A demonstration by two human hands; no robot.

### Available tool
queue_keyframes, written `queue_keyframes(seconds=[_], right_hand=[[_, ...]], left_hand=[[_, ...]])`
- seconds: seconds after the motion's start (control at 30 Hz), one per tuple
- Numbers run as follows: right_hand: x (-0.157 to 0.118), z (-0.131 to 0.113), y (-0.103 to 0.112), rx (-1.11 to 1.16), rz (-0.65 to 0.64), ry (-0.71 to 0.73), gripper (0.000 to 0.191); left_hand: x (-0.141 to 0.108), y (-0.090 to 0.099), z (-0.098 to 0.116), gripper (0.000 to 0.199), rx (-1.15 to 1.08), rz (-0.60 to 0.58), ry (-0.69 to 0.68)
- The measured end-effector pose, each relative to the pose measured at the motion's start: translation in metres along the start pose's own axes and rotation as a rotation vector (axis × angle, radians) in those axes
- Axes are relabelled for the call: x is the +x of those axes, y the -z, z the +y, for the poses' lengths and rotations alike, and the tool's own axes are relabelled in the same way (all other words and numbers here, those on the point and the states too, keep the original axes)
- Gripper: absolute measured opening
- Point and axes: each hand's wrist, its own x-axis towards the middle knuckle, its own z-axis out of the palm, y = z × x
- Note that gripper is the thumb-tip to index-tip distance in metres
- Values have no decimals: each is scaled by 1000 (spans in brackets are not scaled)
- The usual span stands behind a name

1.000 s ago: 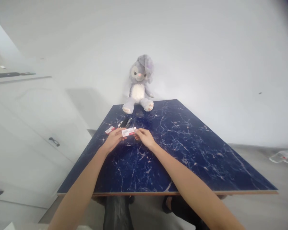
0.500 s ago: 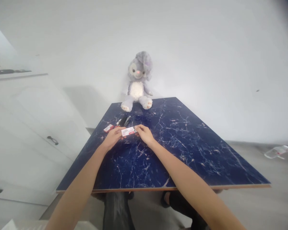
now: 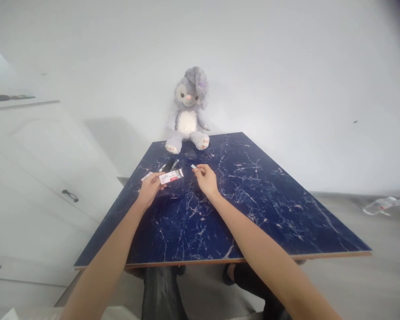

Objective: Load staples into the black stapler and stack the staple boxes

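Observation:
Over the left part of the blue marbled table (image 3: 253,213), my left hand (image 3: 150,189) grips a small white and red box (image 3: 171,176) whose right end looks open. My right hand (image 3: 205,180) is to the right of the box, apart from it, and pinches a small pale piece (image 3: 194,166) between thumb and fingers. Just behind the box lie some black items (image 3: 170,165), partly covered by it. Another small white packet (image 3: 147,176) lies beyond my left hand, partly hidden by it.
A grey plush toy (image 3: 188,111) sits at the table's far edge against the wall. White cabinet doors with dark handles (image 3: 70,195) stand at the left. Clear plastic (image 3: 382,206) lies on the floor at the right.
My hands have moved apart. The right one has come away from the box with the small pale piece, and the left has shifted slightly left with the box.

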Motion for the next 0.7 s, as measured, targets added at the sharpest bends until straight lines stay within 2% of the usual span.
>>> queue_keyframes(seconds=[0.17, 0.33, 0.43, 0.57, 0.7], right_hand=[[-12, -18, -4, -75, -225, 164, 19], [-13, -13, -4, -284, -229, 243, 15], [-11, -11, -4, -241, -210, 181, 14], [-6, -4, -7, -70, -216, 4, 21], [-1, 6, -8, 94, -251, -134, 25]], left_hand=[[-1, -2, -5, 35, 65, -67, -7], [-4, -5, -3, 33, -32, -107, 35], [-5, -8, -3, 34, -111, -138, 83], [-7, -11, -2, 32, -214, -176, 127], [-8, -12, -1, 33, -199, -190, 139]])
